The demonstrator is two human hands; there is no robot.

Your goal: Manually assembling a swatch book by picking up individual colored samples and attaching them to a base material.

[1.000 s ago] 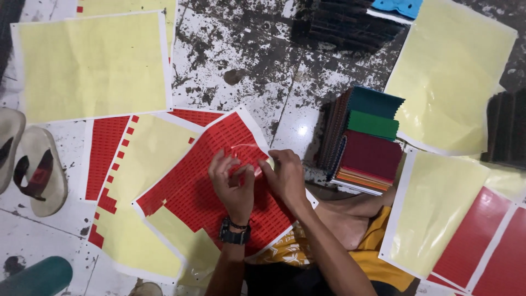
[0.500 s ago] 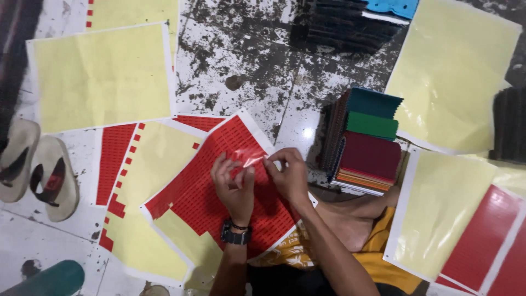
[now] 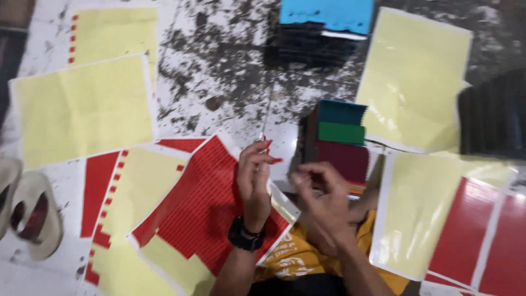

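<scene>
Take the red sheet [image 3: 203, 203] on the floor [image 3: 230, 71] as your mark, and read from the left. Far left of it lie two sandals [image 3: 27, 211], at the frame's edge. Nearer, up and left of it, a yellow sheet [image 3: 82, 107] lies flat, and another one with a red border [image 3: 131, 192] is tucked partly under its left edge. Your left hand [image 3: 253, 178] hovers over the sheet's right half, a dark watch [image 3: 245, 237] on the wrist; its grip is pressed together, fingertips pinching a small red sticker [image 3: 268, 156] just above the sheet's upper right edge. Just right of the sheet, your right hand [image 3: 320, 200] is raised over your lap with fingers loosely curled; the blur hides whether its grip holds anything, so you cannot tell. Behind that hand, right of the sheet, stands a stack of notebooks [image 3: 339, 137] with blue, green and maroon covers. Farther right lie more yellow sheets [image 3: 416, 82], and at the far right glossy red panels [image 3: 476, 241] reach the frame's corner.
</scene>
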